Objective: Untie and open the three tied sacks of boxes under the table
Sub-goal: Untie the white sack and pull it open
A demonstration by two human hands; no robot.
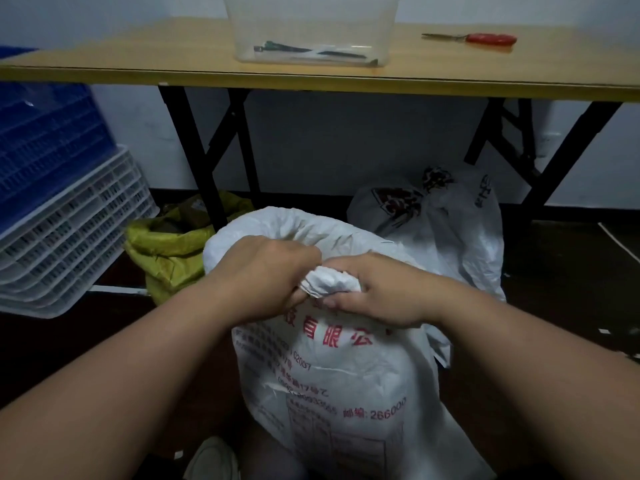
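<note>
The worktop (138, 69) stretches across the top of the view, and down on the floor in front of it stands the big white sack (332, 375) with red print, set between the person's forearms, probably so both can work its neck at close range. Behind it under the worktop, the yellow sack (166, 244) sits with its mouth gaping, looking already opened, while the second white sack (450, 220) to the right shows a knotted top, so that one looks still to do. Now to the bunched neck (329, 282): the left hand (263, 271) is curled closed against its left side, fingers tucked in at the tie, and the right hand (374, 292) is wrapped tight around the gathered cloth, most likely to steady it while the other picks. The knot itself is hidden between them. Red-handled scissors (478, 38) lie on the worktop, well apart.
</note>
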